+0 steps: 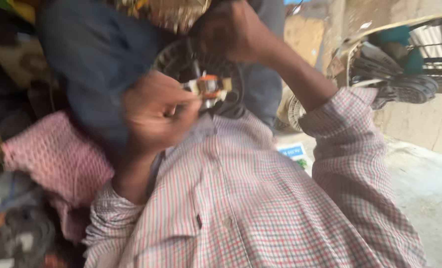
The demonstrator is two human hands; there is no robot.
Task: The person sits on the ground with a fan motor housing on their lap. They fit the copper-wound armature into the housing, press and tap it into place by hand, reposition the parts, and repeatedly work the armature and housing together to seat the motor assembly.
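The view is blurred. My left hand is closed around a small orange and white part, holding it just above my checked shirt. Right behind that part is a dark round part with a ribbed rim. My right hand grips this round part from above, at the top middle of the view. The two hands are close together, with the small part between them. What the small part touches is too blurred to tell.
A pink checked cloth lies at the left, with dark blue fabric above it. At the right stand a wire fan guard and dark round parts. A pale concrete floor and a blue and white packet lie beyond my sleeve.
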